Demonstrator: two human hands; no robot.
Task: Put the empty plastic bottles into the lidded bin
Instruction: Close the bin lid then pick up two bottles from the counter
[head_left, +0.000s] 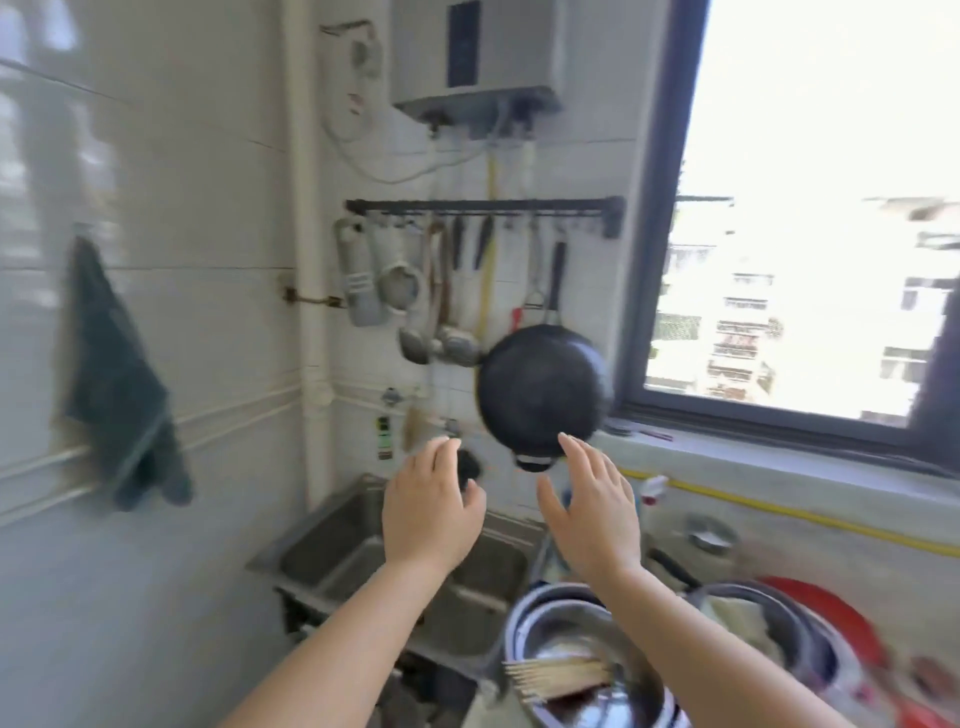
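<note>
Head view, blurred by motion: both arms reach forward over a steel sink, the left hand and right hand empty, fingers spread loosely apart, palms facing each other. Just beyond them a black pan hangs on the tiled wall. Neither plastic bottles nor lidded bin can be made out.

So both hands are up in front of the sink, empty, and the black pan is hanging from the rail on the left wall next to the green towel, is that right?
Not quite. The head view shows the black pan hanging from the rail on the back wall beside the window, not by the green towel. The left hand and right hand are raised, empty, above the sink.
</note>
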